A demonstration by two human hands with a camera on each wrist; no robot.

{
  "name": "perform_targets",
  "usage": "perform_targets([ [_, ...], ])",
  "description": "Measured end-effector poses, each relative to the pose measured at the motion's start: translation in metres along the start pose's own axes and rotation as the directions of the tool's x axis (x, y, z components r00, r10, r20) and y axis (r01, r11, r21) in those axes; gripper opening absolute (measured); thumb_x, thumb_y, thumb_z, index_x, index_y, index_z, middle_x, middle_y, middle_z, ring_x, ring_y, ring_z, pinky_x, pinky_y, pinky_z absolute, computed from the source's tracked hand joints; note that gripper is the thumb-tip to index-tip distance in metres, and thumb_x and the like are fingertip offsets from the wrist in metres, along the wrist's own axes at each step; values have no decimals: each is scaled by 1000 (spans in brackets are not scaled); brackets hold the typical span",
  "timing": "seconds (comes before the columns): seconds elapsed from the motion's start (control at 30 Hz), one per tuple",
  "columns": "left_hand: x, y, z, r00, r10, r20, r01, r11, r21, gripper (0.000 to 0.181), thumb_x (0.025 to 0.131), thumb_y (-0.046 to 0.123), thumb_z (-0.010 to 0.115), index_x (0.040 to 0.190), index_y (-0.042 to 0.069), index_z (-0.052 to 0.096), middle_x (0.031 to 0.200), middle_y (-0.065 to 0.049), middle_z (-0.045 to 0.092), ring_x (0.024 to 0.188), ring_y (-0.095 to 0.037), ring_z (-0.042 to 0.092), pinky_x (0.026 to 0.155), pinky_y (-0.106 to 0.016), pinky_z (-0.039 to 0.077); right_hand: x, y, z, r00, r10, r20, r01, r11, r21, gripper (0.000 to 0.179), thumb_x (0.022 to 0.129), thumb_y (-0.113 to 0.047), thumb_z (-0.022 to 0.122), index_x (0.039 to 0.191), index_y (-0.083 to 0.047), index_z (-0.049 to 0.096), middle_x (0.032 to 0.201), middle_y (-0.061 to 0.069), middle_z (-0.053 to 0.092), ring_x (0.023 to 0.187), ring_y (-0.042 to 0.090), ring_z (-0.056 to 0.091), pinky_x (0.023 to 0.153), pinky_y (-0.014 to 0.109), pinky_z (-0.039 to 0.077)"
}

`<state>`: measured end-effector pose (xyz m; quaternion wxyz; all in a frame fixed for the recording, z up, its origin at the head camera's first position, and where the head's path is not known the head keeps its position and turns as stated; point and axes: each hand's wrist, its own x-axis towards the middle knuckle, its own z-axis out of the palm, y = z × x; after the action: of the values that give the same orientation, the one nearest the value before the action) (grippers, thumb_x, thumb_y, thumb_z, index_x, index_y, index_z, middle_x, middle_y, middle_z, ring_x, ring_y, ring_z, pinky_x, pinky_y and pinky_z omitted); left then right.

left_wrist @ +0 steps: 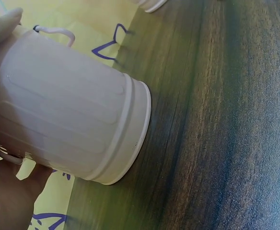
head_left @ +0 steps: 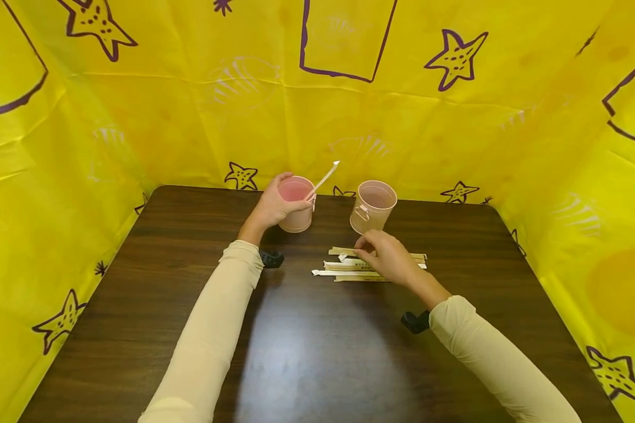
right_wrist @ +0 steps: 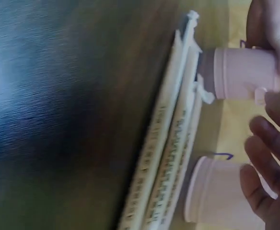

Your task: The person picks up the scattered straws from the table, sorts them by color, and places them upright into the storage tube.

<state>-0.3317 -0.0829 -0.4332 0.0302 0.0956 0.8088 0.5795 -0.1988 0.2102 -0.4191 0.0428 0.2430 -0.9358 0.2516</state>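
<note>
My left hand (head_left: 277,205) grips a small pink bucket (head_left: 296,222) standing at the back of the table, thumb across its near rim and fingers round the far side. A white paper-wrapped straw (head_left: 325,177) leans out of it to the right. In the left wrist view the ribbed bucket wall (left_wrist: 68,100) and its small handle show. My right hand (head_left: 388,258) hovers over a row of paper-wrapped straws (head_left: 349,273), white and tan, with printing on them. Its fingers are loosely bent and apart in the right wrist view, with nothing between them. A second pink bucket (head_left: 373,214) stands just beyond it.
The dark wood table (head_left: 317,352) ends at a yellow cloth wall (head_left: 275,129) with drawn starfish, which also encloses both sides. A black wrist device (head_left: 271,259) sits under the left wrist, another black device (head_left: 415,322) under the right.
</note>
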Motion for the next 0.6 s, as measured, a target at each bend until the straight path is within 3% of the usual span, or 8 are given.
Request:
perform_targets([
  [0.17, 1, 1, 3, 1000, 7, 7, -8, 1000, 6, 101, 73, 34, 93, 155, 17, 36, 145, -15, 51, 129, -33, 54, 113, -50, 43, -14, 10, 7, 998, 0, 55, 1, 1000, -21, 7, 93, -18, 74, 97, -13, 71, 94, 0, 71, 88, 18, 67, 79, 37, 57],
  [0.6, -2, 1, -1, 1000, -1, -3, 1, 1000, 8, 102, 73, 33, 93, 155, 16, 36, 145, -15, 52, 130, -33, 54, 114, -49, 42, -21, 22, 37, 988, -149, 46, 154, 978, -138, 8, 89, -18, 79, 95, -13, 75, 89, 0, 65, 82, 16, 62, 76, 36, 54],
])
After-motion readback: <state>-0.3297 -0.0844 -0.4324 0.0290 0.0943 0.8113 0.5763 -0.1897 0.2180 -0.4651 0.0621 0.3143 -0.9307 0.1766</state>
